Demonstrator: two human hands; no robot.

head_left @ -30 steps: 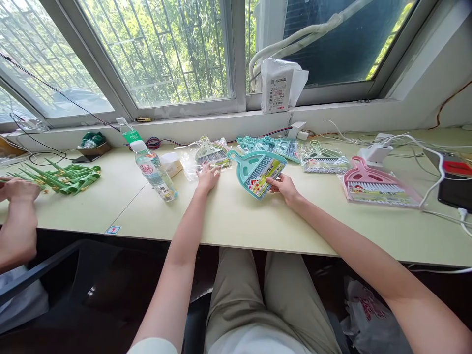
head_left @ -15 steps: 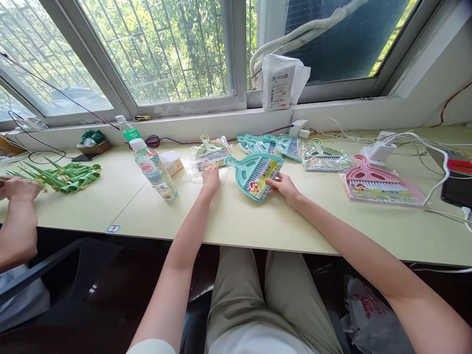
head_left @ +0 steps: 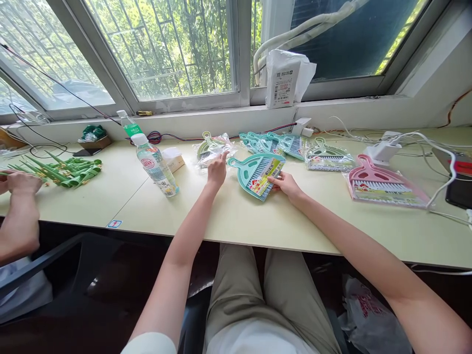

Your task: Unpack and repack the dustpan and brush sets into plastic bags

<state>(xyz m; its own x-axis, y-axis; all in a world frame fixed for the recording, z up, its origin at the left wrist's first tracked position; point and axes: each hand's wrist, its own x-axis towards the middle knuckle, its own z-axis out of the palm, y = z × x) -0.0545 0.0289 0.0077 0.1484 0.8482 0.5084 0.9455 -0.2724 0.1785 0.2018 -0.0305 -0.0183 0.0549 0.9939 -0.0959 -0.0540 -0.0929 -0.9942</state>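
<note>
A person's right hand (head_left: 284, 184) grips a teal dustpan-and-brush set (head_left: 245, 173) by its lower right edge, thumb over the printed label, holding it tilted at the middle of a pale table (head_left: 184, 221). The left hand (head_left: 217, 172), apart from the right, hovers just beside the set's handle with forefinger extended and the other fingers curled; whether it pinches anything cannot be told. Behind the left hand lies a film-wrapped green set (head_left: 206, 147). More teal sets (head_left: 258, 142) overlap near the wall, with another wrapped green set (head_left: 328, 158) and a pink set (head_left: 379, 182) to the right. At far left, a co-worker's hand (head_left: 24, 183) is near green stems (head_left: 73, 172).
</note>
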